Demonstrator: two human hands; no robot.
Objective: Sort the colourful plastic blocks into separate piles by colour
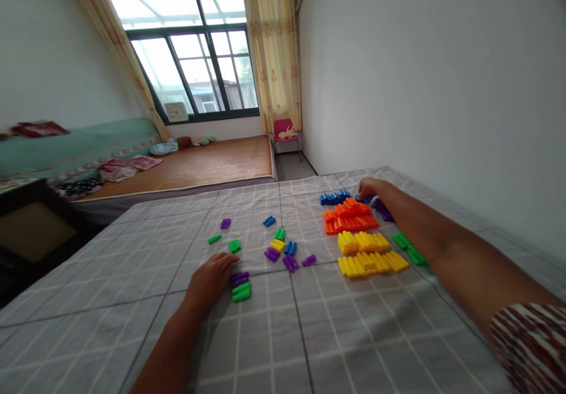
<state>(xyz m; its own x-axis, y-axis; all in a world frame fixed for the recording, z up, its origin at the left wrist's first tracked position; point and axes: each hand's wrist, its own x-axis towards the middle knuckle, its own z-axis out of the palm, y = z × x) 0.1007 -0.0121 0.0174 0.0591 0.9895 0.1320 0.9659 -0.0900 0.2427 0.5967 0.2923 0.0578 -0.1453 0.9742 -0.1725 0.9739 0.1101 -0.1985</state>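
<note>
My left hand (pixel 214 273) rests on the cloth, its fingertips between a green piece (pixel 234 245) and purple pieces (pixel 239 278); what its fingers hold, if anything, cannot be made out. My right hand (pixel 371 187) reaches to the far right, fingers closed at blue pieces (pixel 363 199) at the end of a blue row (pixel 335 197). In front of that row lie orange rows (pixel 351 224) and yellow rows (pixel 374 263). Purple pieces (pixel 382 210) and green pieces (pixel 410 249) lie beside my right forearm. Loose blue, green, yellow and purple pieces (pixel 290 263) are scattered mid-table.
A grey checked cloth (pixel 265 347) covers the table. Beyond it are a low bed (pixel 212 161), a window (pixel 198 69), a pink chair (pixel 285 130) and a dark cabinet (pixel 30 229) at the left. A white wall (pixel 433 87) borders the right.
</note>
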